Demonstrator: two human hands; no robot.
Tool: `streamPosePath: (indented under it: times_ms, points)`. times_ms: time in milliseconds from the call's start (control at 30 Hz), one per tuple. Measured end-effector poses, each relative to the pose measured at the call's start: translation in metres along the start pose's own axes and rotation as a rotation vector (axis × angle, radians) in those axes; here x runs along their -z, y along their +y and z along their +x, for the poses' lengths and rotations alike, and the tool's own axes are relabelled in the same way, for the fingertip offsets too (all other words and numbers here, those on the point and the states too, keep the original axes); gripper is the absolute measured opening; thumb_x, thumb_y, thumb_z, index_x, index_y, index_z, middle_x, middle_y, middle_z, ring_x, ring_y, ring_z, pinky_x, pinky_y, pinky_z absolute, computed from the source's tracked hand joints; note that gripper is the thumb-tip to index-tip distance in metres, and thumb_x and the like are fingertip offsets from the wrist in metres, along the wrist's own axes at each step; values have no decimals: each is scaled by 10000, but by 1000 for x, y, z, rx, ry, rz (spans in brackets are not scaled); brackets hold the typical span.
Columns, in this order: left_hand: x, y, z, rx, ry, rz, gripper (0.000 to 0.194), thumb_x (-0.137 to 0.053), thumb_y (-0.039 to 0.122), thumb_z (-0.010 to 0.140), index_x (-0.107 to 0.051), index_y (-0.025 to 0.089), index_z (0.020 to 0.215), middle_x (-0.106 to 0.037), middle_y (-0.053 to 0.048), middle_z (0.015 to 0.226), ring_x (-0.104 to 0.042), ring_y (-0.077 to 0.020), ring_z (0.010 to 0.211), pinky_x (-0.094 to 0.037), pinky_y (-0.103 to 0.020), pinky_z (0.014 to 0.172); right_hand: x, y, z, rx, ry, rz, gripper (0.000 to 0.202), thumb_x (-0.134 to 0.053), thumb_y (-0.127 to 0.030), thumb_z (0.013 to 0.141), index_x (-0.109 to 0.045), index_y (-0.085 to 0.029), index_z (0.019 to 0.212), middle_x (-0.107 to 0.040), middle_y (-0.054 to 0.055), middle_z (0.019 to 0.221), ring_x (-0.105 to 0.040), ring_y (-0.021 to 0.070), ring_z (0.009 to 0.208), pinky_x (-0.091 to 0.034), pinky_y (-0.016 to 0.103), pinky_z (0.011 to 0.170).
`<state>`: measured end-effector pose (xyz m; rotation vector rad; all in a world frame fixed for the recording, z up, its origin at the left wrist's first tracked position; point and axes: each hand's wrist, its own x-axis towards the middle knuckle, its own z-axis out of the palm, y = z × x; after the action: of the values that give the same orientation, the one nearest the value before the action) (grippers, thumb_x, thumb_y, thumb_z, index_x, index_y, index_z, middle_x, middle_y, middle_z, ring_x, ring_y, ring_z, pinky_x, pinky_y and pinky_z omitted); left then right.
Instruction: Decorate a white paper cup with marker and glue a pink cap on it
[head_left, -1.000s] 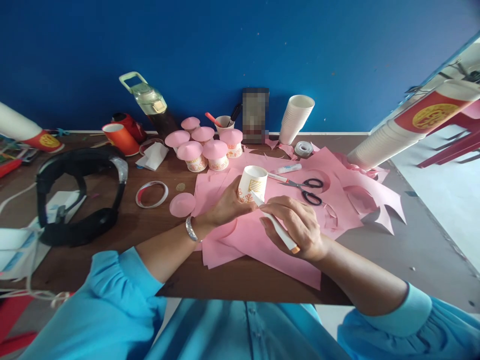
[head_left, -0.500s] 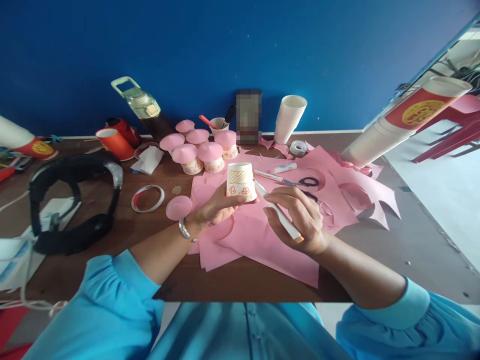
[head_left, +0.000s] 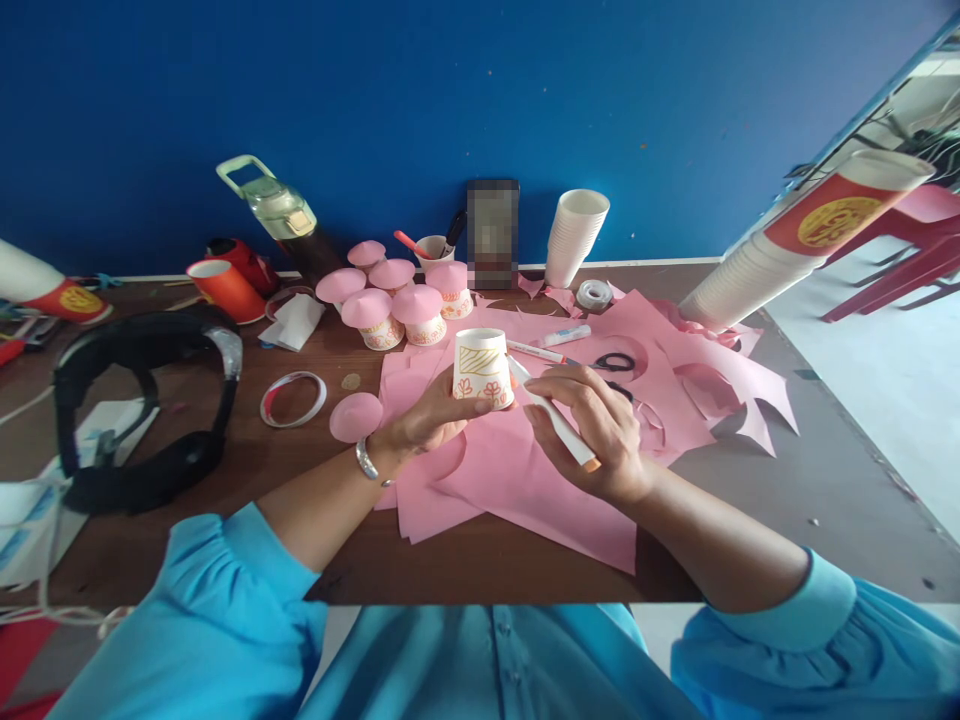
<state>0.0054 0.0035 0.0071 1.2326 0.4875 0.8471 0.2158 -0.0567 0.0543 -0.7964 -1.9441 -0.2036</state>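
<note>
My left hand (head_left: 433,415) grips a small paper cup (head_left: 480,372), its narrower end up, drawn with a yellow striped box and orange flowers. In my right hand (head_left: 604,432) is a white marker (head_left: 562,432) with an orange end, its tip close to the cup's right side; whether it touches I cannot tell. Beneath both hands lie pink paper sheets (head_left: 517,490). Scissors (head_left: 616,362) and a second pen (head_left: 536,351) rest on the paper behind my right hand. Several decorated cups with pink cone tops (head_left: 418,304) stand behind my left hand.
A white cup stack (head_left: 576,238), a tape roll (head_left: 594,294) and a blurred upright device (head_left: 493,235) stand at the back. On the left are a bottle (head_left: 281,215), an orange cup (head_left: 225,290), a tape ring (head_left: 293,400) and a black band (head_left: 150,410). Another cup stack (head_left: 806,240) leans right.
The cup in my left hand has turned slightly, showing more of the right orange flower. My right hand and the marker have shifted a little left. The whole view has moved slightly.
</note>
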Motion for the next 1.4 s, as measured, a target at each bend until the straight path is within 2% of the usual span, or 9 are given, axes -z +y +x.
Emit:
streamPosePath:
  times_ms: [100, 333, 533, 833, 1067, 1400]
  points:
    - [0, 2, -1, 3, -15, 42, 277, -833, 386, 876, -729, 210, 1063, -716, -71, 1073, -666, -236, 1027, -560, -381, 943, 0, 1, 1, 3, -8, 0, 364, -639, -63, 962, -597, -203, 1295, -787, 57, 993, -755, 203, 855, -648, 327, 729]
    - [-3, 8, 0, 17, -2, 17, 312, -853, 358, 871, -714, 223, 1115, -734, -51, 1064, -678, -220, 1017, -559, -357, 935, -2, 0, 1, 7, -5, -2, 320, -641, -50, 968, -602, -187, 1255, -781, 67, 984, -750, 203, 854, -641, 322, 726]
    - [-3, 6, 1, 7, -8, 52, 265, -816, 369, 904, -729, 203, 1091, -757, -69, 1069, -698, -249, 1048, -564, -390, 952, -2, -2, 0, 14, -21, 14, 260, -623, -69, 986, -605, -184, 1219, -760, 68, 949, -741, 199, 853, -640, 316, 726]
    - [-3, 8, 3, 25, 2, 9, 365, -844, 350, 884, -715, 207, 1194, -787, -65, 1111, -733, -268, 1097, -567, -407, 982, -2, -6, -1, 47, -42, 3, 225, -634, -47, 974, -607, -136, 1179, -765, 91, 949, -741, 197, 839, -633, 303, 727]
    - [-1, 4, 4, 31, -14, -20, 338, -851, 364, 880, -713, 196, 1139, -791, -77, 1080, -746, -273, 1082, -579, -389, 921, -4, -7, -3, 49, -46, 0, 220, -613, -71, 995, -599, -158, 1196, -767, 75, 944, -748, 195, 832, -649, 316, 722]
    - [1, 2, 2, 61, 23, -8, 514, -891, 418, 839, -681, 211, 1260, -773, -94, 1191, -715, -311, 1190, -573, -415, 973, -7, -10, -5, 48, -70, 22, 223, -615, -86, 1003, -591, -161, 1211, -774, 89, 972, -766, 202, 888, -665, 331, 752]
